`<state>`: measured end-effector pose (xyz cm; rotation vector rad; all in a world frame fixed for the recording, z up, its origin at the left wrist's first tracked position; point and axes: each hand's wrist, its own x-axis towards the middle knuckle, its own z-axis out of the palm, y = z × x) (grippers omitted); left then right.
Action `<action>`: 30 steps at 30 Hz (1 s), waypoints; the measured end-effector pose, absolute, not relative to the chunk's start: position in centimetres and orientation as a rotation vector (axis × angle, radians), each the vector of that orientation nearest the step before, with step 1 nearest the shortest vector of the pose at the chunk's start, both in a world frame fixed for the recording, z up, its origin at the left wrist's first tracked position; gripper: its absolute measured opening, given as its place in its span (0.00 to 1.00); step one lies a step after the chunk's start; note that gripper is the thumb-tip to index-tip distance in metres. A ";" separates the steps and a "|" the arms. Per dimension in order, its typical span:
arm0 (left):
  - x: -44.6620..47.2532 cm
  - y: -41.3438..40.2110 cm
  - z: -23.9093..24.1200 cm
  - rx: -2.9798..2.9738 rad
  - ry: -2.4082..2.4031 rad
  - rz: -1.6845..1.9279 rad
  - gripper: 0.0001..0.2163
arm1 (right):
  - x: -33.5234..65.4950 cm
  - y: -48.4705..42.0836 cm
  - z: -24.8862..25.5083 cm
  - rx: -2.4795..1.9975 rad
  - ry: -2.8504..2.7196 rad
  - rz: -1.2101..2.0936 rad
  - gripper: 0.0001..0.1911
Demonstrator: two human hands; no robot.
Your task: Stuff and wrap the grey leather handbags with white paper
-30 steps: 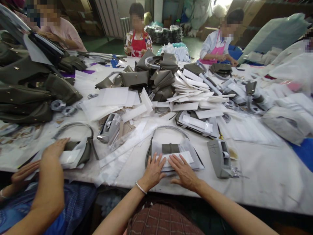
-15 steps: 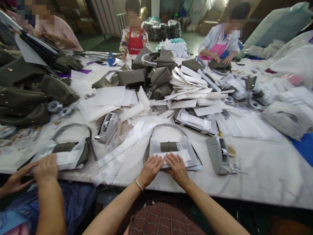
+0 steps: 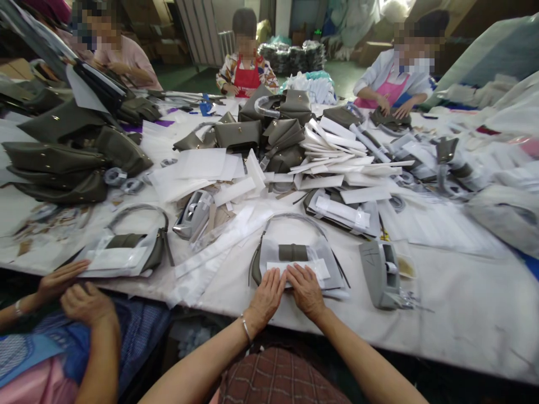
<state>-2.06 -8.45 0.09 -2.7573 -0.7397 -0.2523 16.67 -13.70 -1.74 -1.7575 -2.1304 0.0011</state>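
Observation:
A grey-green handbag (image 3: 293, 252) wrapped in white paper lies at the near edge of the white table (image 3: 463, 303), its handle arched away from me. My left hand (image 3: 266, 298) and my right hand (image 3: 306, 290) lie flat side by side on the paper strip (image 3: 320, 268) across the bag's front, fingers stretched out and pressing down. Neither hand holds anything. A bracelet sits on my left wrist.
A grey tape dispenser (image 3: 378, 273) stands right of the bag, another (image 3: 193, 213) to the left. A neighbour's hands (image 3: 73, 294) rest near a second wrapped bag (image 3: 126, 252). Paper strips (image 3: 337, 163) and bags (image 3: 248, 132) pile mid-table; stacked bags (image 3: 59, 168) left. Three people sit opposite.
My hands stay pressed on the paper, drawn slightly nearer together and toward me. The neighbour's hands have pulled back from their bag to the table edge.

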 end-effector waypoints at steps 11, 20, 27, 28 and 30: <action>-2.7 -7.7 -2.3 -2.724 -0.713 -0.260 0.24 | 16.9 -13.3 -1.9 -1.749 -2.288 -0.103 0.37; -2.0 -5.1 0.3 -2.865 -0.588 -0.244 0.20 | 17.5 -12.4 -1.0 -1.762 -2.328 -0.072 0.36; -0.9 -5.9 3.4 -2.897 -0.736 -0.249 0.21 | 19.5 -10.8 1.8 -1.642 -2.401 0.042 0.31; -0.7 -6.2 3.3 -2.890 -0.767 -0.264 0.22 | 19.8 -10.7 2.2 -1.617 -2.418 0.064 0.31; -0.4 -6.5 2.9 -2.867 -0.819 -0.307 0.21 | 20.1 -10.4 2.9 -1.578 -2.448 0.104 0.30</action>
